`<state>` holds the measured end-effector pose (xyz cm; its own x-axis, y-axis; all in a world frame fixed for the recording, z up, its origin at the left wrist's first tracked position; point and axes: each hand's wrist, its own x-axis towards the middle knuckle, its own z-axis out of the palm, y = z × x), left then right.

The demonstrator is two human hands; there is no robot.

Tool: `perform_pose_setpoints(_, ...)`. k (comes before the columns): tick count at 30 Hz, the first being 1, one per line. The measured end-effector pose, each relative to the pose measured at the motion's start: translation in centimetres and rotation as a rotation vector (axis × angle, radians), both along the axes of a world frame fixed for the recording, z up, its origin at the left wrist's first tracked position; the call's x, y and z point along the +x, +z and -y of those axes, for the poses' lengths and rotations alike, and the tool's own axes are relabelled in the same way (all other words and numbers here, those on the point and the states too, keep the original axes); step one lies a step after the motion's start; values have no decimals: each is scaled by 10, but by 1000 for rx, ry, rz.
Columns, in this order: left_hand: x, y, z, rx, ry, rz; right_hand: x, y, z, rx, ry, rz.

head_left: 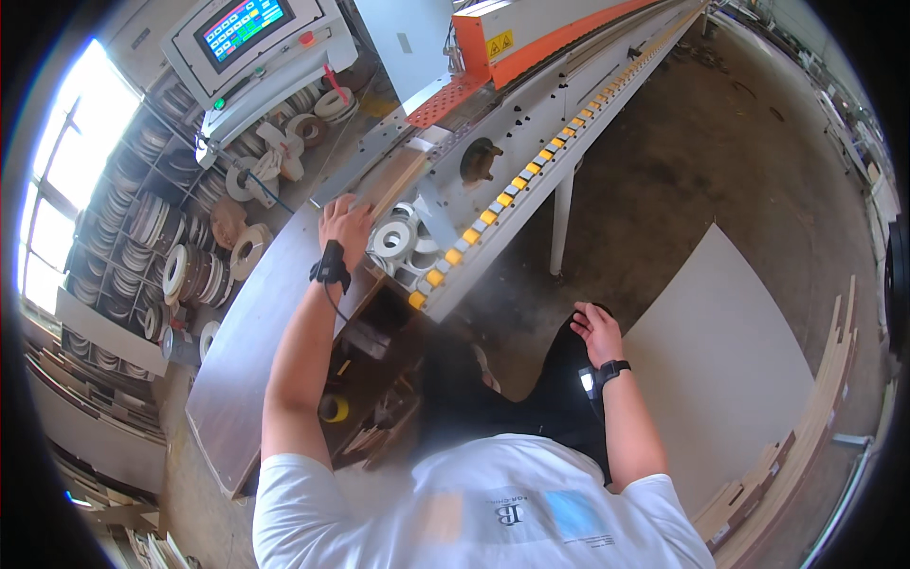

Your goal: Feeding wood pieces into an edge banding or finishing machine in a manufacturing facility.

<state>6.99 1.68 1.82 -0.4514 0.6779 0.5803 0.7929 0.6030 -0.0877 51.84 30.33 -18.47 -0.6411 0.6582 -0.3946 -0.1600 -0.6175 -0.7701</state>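
My left hand [345, 226] is stretched forward at the end of the grey-topped side table, beside the orange and white machine. Its fingers lie over the near end of a narrow wood-coloured board [396, 182], touching it rather than wrapping round it. The board runs along the machine bed toward the red perforated guard [445, 100]. Just right of this hand sit white rolls of edge banding [392, 240]. My right hand [597, 334] hangs over my right thigh, its fingers loosely bent and apart, holding nothing.
Yellow rollers [488, 217] line the machine's near edge. A control panel [245, 30] with a lit screen stands at the upper left, above shelves of banding rolls [180, 270]. A large pale sheet [725, 332] and long wood strips [806, 446] are at the right.
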Motion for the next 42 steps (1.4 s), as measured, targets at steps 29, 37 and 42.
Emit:
perform_pose_setpoints(29,-29,11,-39,-295,18,139,-13,6,-3,17,44,18)
perform_pose_setpoints(37,-46,8,-129,-285,18,83,-11,-2,-6,-19,37,-57)
perform_pose_setpoints(42,-54,8,-201,-255,-44,155,0,2,-9,-24,4,-50)
